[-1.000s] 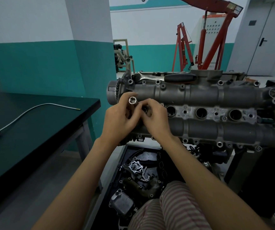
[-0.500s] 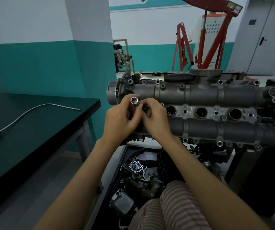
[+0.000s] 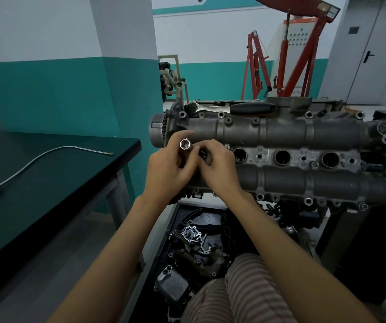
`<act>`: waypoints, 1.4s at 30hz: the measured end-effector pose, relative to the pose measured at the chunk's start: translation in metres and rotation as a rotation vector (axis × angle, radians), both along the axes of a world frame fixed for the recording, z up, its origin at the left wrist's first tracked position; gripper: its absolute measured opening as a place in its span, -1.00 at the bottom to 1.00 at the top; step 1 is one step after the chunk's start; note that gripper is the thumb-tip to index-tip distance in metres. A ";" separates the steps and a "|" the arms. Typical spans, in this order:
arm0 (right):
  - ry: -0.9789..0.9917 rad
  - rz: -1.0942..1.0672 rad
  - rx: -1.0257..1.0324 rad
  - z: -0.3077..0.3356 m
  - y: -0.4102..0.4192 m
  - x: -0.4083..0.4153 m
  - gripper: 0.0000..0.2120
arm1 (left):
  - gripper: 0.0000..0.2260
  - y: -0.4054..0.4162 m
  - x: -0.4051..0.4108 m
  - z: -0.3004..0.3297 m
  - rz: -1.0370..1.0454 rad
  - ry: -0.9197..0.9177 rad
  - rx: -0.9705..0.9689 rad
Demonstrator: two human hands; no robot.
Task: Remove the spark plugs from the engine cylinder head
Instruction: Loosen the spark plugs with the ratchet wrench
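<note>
1. The left hand [image 3: 167, 170] has its fingers curled tight round a shiny round metal socket [image 3: 185, 144], with the open end facing up.
2. The right hand [image 3: 218, 165] pinches its fingertips at the side of the socket, just over the first hole of the grey metal engine cylinder head [image 3: 280, 134].
3. No spark plug can be seen; three round dark holes [image 3: 282, 157] show to the right.
4. A black-handled ratchet [image 3: 238, 108] lies on top of the engine.
5. A dark green table [image 3: 54, 180] with a bent silver tube [image 3: 47, 153] stands to the left. A red crane [image 3: 287, 57] stands by the teal and white wall.
6. Since a second ago, both hands have stayed in almost the same spot.
</note>
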State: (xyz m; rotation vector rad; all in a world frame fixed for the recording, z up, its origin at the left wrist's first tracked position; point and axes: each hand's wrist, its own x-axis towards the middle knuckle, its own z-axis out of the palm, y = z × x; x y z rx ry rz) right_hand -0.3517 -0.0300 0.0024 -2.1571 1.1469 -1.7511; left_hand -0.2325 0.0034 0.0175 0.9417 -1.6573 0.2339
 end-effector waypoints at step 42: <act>-0.032 -0.030 -0.010 -0.002 0.002 0.001 -0.91 | -0.76 -0.002 0.000 -0.003 0.023 -0.019 -0.009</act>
